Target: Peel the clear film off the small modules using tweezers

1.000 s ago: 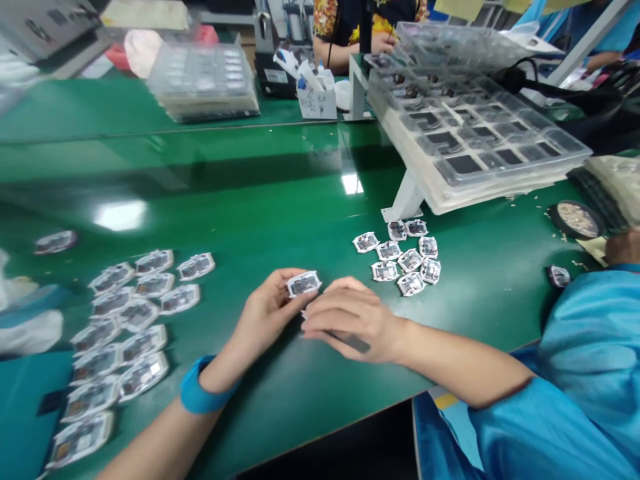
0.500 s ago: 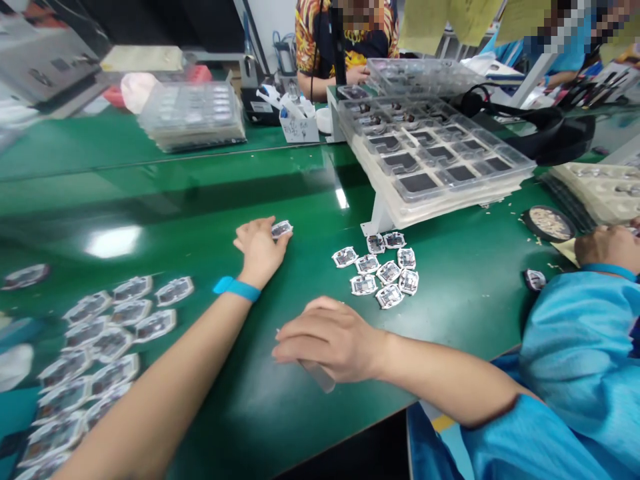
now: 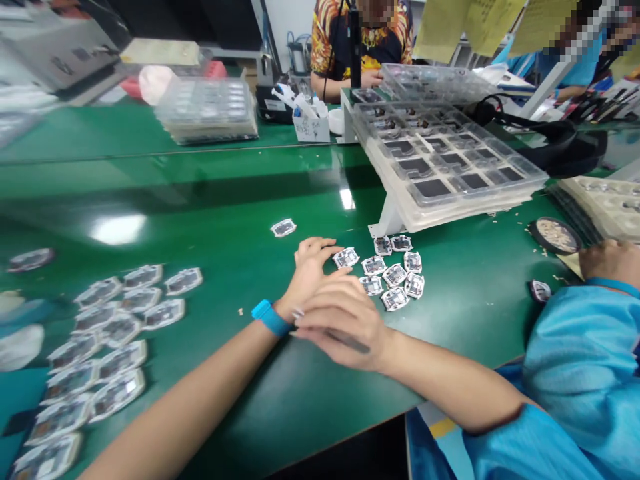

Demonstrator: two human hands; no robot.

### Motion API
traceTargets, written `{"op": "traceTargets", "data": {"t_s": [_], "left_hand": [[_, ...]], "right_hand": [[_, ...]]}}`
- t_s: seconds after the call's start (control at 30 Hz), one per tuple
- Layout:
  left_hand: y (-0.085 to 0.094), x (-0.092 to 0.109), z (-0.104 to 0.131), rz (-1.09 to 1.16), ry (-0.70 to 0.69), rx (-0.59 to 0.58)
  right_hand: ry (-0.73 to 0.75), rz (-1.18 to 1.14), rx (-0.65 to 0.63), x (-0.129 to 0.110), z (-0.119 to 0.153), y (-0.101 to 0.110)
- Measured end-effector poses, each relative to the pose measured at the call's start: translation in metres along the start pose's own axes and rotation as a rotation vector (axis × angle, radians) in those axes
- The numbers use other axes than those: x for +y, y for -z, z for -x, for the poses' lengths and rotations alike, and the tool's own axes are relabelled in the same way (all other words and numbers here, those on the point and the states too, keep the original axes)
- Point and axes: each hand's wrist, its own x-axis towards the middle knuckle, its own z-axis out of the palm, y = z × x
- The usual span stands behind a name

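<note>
My left hand (image 3: pixel 313 270), wearing a blue wristband (image 3: pixel 271 318), has its thumb and forefinger at the edges of a white-framed watch-like electronic module (image 3: pixel 346 257), on the left side of a small cluster. My right hand (image 3: pixel 345 320) crosses in front of the left wrist, its fingers curled around grey metal tweezers (image 3: pixel 350 341); their tips are hard to make out. Several similar modules (image 3: pixel 395 275) lie close by on the green table. One single module (image 3: pixel 283 228) rests further back, apart from both hands.
Rows of larger-looking modules (image 3: pixel 120 329) cover the table's left. A clear compartment tray (image 3: pixel 431 190) stands on a raised stack at back right. A dish of small pale pieces (image 3: pixel 556 235) and a co-worker's hand (image 3: pixel 610 258) are at right. Another person (image 3: pixel 363 40) sits opposite.
My left hand let go of the single module at the back and moved right and nearer to the cluster. My right hand, still with the tweezers, shifted slightly right and up.
</note>
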Motion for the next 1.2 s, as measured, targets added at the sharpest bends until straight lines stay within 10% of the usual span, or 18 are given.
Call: {"op": "traceTargets", "data": {"t_s": [0.23,0.53,1.2], "left_hand": [[0.033,0.006,0.056,0.862,0.401,0.054],[0.052,0.014,0.101,0.956,0.498,-0.008],[0.055,0.017,0.098,1.167,0.707,0.017]], "right_hand": [[-0.353,-0.164,0.217,0.007,-0.005,0.001],[-0.771,-0.385,0.159,0.022,0.006,-0.018],[-0.69,-0.442,0.113,0.018,0.005,-0.014]]}}
